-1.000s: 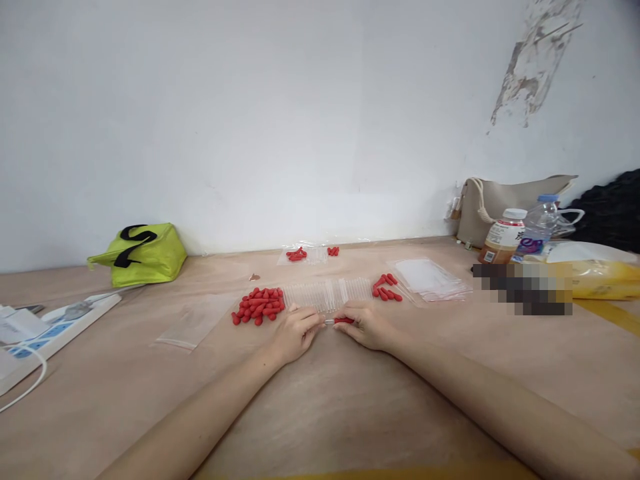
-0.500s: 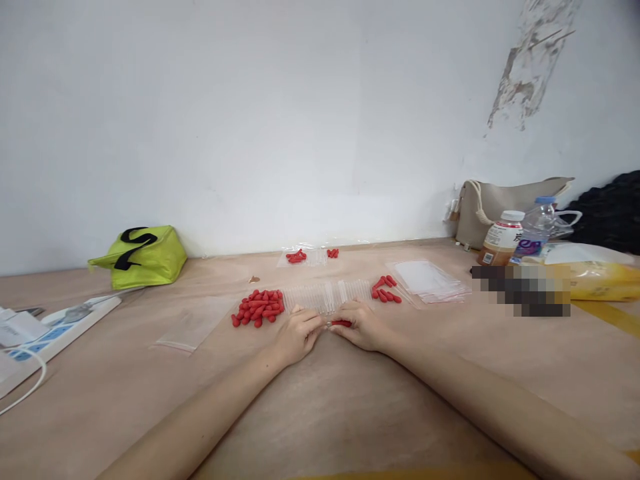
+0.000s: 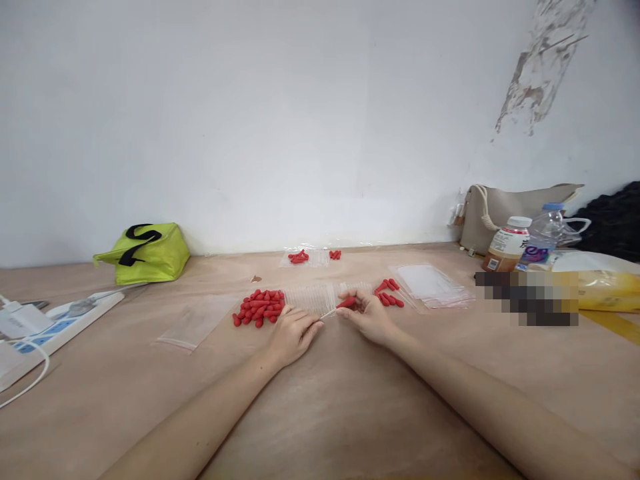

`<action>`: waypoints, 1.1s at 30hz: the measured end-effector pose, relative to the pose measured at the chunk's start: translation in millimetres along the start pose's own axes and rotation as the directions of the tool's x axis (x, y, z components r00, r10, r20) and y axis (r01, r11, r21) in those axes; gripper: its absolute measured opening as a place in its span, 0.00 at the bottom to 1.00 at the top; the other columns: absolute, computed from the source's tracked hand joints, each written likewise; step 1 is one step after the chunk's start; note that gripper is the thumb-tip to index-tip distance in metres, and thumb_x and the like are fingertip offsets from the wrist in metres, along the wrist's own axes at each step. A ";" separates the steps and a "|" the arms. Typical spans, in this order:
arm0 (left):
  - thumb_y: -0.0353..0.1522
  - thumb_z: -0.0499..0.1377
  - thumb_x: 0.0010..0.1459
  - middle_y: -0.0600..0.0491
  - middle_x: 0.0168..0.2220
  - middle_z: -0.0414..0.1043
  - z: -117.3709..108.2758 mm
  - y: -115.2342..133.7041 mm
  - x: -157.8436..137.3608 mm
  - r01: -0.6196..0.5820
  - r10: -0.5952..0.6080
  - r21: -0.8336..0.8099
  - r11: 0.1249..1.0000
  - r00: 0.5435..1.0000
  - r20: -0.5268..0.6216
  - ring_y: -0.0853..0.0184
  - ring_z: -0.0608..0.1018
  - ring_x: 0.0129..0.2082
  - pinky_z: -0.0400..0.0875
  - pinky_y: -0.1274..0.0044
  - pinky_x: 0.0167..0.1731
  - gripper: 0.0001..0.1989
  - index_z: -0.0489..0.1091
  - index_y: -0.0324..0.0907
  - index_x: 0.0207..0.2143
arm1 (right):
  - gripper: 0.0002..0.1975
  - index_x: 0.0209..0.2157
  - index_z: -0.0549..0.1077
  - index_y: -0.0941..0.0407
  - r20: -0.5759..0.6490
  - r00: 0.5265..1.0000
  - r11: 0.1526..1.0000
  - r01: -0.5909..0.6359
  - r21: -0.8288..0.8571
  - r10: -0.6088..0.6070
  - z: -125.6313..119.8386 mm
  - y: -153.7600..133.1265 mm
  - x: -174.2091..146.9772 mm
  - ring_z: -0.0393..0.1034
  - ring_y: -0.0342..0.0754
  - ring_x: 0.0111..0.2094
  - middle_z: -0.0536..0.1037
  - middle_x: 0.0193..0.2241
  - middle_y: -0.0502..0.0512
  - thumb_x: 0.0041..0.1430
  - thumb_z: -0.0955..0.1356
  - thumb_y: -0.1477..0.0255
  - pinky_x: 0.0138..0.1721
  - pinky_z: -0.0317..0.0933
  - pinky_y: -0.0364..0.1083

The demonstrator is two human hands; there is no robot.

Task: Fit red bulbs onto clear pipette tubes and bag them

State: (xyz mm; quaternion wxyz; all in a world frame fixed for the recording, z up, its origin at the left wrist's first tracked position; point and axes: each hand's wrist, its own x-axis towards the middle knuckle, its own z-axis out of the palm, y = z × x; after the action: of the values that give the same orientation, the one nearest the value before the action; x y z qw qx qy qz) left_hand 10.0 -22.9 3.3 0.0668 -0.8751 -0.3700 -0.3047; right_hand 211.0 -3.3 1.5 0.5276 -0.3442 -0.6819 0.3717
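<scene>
My left hand [image 3: 294,335] pinches a thin clear dropper tube [image 3: 328,314] between thumb and fingers. At its other end sits a red rubber bulb [image 3: 346,303], gripped by the fingertips of my right hand [image 3: 374,319]. Tube and bulb are in line, tilted up to the right. Just beyond my hands lies a row of clear tubes [image 3: 306,298], partly hidden by my fingers. A heap of loose red bulbs [image 3: 259,308] is left of the row. Several droppers with red bulbs [image 3: 391,301] lie to its right.
Clear zip bags lie left [image 3: 197,323] and right [image 3: 430,283]; a filled bag [image 3: 317,259] is near the wall. A green bag [image 3: 153,257] and a power strip [image 3: 65,330] stand left. Bottles [image 3: 507,245], a grey bag [image 3: 473,223] and a yellow package [image 3: 607,291] are right.
My right hand has risen slightly, with its fingers loosened, showing more of the red bulb. The tube now slants up to the right. The view has shifted slightly.
</scene>
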 end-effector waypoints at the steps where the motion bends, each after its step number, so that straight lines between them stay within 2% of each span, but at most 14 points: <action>1: 0.34 0.49 0.60 0.53 0.26 0.73 0.5 1.1 0.3 0.004 -0.004 -0.006 1.000 1.000 -0.002 0.67 0.71 0.27 0.57 0.73 0.33 0.12 0.71 0.41 0.34 | 0.15 0.33 0.64 0.56 -0.034 0.999 0.997 -0.016 0.079 0.019 4.9 -0.3 -0.8 0.67 0.43 0.29 0.71 0.26 0.49 0.45 0.69 0.64 0.33 0.62 0.45; 4: 0.35 0.49 0.60 0.53 0.26 0.73 1.4 4.9 1.6 -0.008 0.008 -0.027 1.000 1.000 -0.008 0.67 0.70 0.26 0.57 0.73 0.33 0.12 0.71 0.41 0.33 | 0.15 0.31 0.61 0.55 -0.051 0.997 0.973 -0.050 0.225 0.063 19.5 -2.5 -4.0 0.67 0.42 0.28 0.71 0.26 0.49 0.46 0.68 0.62 0.33 0.61 0.44; 7: 0.37 0.51 0.58 0.53 0.26 0.73 -0.5 8.0 2.5 -0.030 0.030 -0.041 0.999 1.000 -0.003 0.67 0.70 0.28 0.57 0.73 0.33 0.11 0.71 0.41 0.35 | 0.15 0.32 0.61 0.55 -0.026 0.996 0.966 -0.079 0.248 0.088 25.8 -5.3 -2.1 0.67 0.43 0.29 0.71 0.26 0.51 0.47 0.67 0.61 0.33 0.61 0.44; 10: 0.39 0.53 0.56 0.52 0.29 0.73 -3.6 9.5 3.1 -0.020 0.021 -0.054 0.998 1.000 0.022 0.65 0.71 0.31 0.57 0.72 0.36 0.13 0.70 0.41 0.39 | 0.15 0.35 0.65 0.56 -0.099 0.994 0.994 -0.038 0.105 0.049 11.3 -8.7 9.7 0.66 0.44 0.29 0.72 0.28 0.52 0.49 0.64 0.60 0.32 0.60 0.44; 12: 0.38 0.53 0.56 0.52 0.30 0.73 -4.6 9.5 3.4 0.002 0.000 -0.055 0.999 0.999 0.039 0.65 0.70 0.33 0.57 0.72 0.37 0.13 0.69 0.42 0.40 | 0.17 0.39 0.67 0.57 -0.203 0.979 0.990 -0.050 -0.132 0.022 -12.7 -10.9 20.3 0.66 0.45 0.29 0.73 0.28 0.53 0.52 0.61 0.62 0.31 0.58 0.44; 13: 0.38 0.53 0.56 0.52 0.30 0.73 -4.7 9.3 3.6 0.014 -0.012 -0.053 0.999 0.999 0.047 0.65 0.70 0.33 0.57 0.72 0.37 0.12 0.70 0.43 0.39 | 0.17 0.41 0.68 0.56 -0.243 0.970 0.947 -0.082 -0.311 0.004 -27.9 -11.6 24.9 0.66 0.45 0.29 0.73 0.27 0.53 0.53 0.60 0.63 0.31 0.57 0.45; 14: 0.37 0.52 0.57 0.52 0.30 0.73 -4.5 9.1 3.8 0.025 -0.022 -0.050 0.998 0.998 0.056 0.65 0.70 0.33 0.57 0.72 0.37 0.11 0.70 0.43 0.38 | 0.16 0.41 0.69 0.56 -0.287 0.958 0.862 -0.139 -0.488 -0.008 -44.0 -11.6 28.5 0.66 0.46 0.30 0.73 0.28 0.53 0.52 0.61 0.64 0.33 0.56 0.46; 16: 0.37 0.50 0.58 0.53 0.29 0.72 -3.9 8.7 4.3 0.038 -0.035 -0.041 0.998 0.996 0.080 0.65 0.70 0.32 0.57 0.72 0.37 0.11 0.71 0.44 0.36 | 0.14 0.38 0.72 0.54 -0.377 0.925 0.601 -0.327 -0.729 0.046 -74.8 -9.1 32.2 0.67 0.51 0.35 0.74 0.29 0.54 0.51 0.61 0.67 0.38 0.52 0.50; 18: 0.37 0.49 0.59 0.53 0.29 0.72 -3.3 8.7 5.0 0.037 -0.033 -0.030 0.999 0.994 0.108 0.66 0.70 0.32 0.57 0.72 0.36 0.12 0.71 0.44 0.35 | 0.12 0.35 0.73 0.54 -0.438 0.891 0.376 -0.449 -0.810 0.119 -98.0 -3.2 31.5 0.67 0.54 0.36 0.75 0.30 0.55 0.51 0.61 0.69 0.40 0.49 0.53; 20: 0.37 0.48 0.60 0.53 0.29 0.72 -2.9 9.0 5.6 0.032 -0.029 -0.018 0.999 0.992 0.127 0.66 0.69 0.32 0.56 0.72 0.36 0.13 0.71 0.43 0.34 | 0.12 0.33 0.73 0.55 -0.472 0.863 0.252 -0.504 -0.826 0.181 -110.7 4.5 28.8 0.67 0.54 0.36 0.75 0.30 0.57 0.52 0.60 0.68 0.40 0.48 0.54; 24: 0.37 0.47 0.60 0.53 0.29 0.71 -2.8 9.5 5.9 0.031 -0.031 0.001 1.000 0.990 0.137 0.66 0.69 0.32 0.56 0.73 0.36 0.14 0.71 0.43 0.33 | 0.15 0.32 0.73 0.55 -0.480 0.834 0.185 -0.535 -0.824 0.272 -114.6 16.3 25.3 0.68 0.54 0.35 0.75 0.29 0.58 0.53 0.59 0.63 0.39 0.48 0.54; 33: 0.36 0.46 0.61 0.53 0.28 0.71 -2.9 8.5 5.3 0.027 -0.029 0.013 1.000 0.990 0.141 0.66 0.69 0.32 0.55 0.73 0.36 0.16 0.71 0.42 0.31 | 0.14 0.35 0.72 0.55 -0.481 0.821 0.164 -0.543 -0.823 0.307 -118.0 22.0 25.5 0.67 0.56 0.39 0.74 0.35 0.59 0.49 0.62 0.64 0.40 0.50 0.54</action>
State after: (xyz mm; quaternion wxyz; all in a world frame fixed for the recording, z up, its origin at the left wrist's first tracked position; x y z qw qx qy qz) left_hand 17.3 -26.8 9.7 0.0410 -0.8889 -0.3877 -0.2406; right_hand 322.5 46.3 14.0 0.1634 -0.7968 -0.5817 -0.0025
